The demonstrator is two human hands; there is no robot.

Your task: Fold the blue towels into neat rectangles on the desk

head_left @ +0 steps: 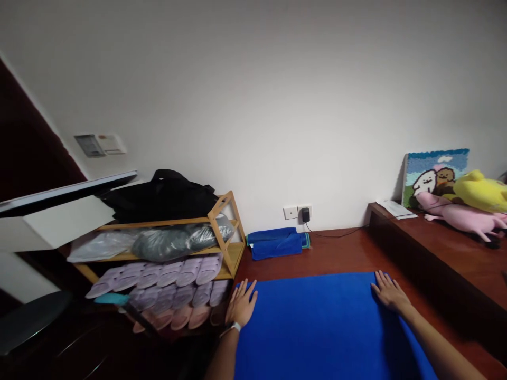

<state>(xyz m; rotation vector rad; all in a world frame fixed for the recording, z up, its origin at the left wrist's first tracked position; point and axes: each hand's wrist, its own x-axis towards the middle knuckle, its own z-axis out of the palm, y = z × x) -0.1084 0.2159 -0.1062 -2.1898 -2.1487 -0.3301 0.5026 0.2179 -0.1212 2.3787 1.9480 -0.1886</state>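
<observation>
A large blue cloth (pixel 312 322) is spread on the reddish-brown wooden surface (pixel 340 248), its near part running out of view. On its far left corner lies my left hand (pixel 242 304), fingers spread, with a watch on the wrist. My right hand (pixel 390 293) rests flat on the far right corner, fingers apart. Neither hand grips anything. Beyond the cloth, near the wall, sits a folded blue cloth (pixel 277 244) with a teal edge.
At left stands a wooden rack (pixel 233 258) with slippers (pixel 170 273), plastic-wrapped items and a black bag (pixel 162 198). A charger (pixel 305 214) is plugged into the wall. Plush toys (pixel 459 214) and a picture (pixel 435 174) occupy the raised ledge at right.
</observation>
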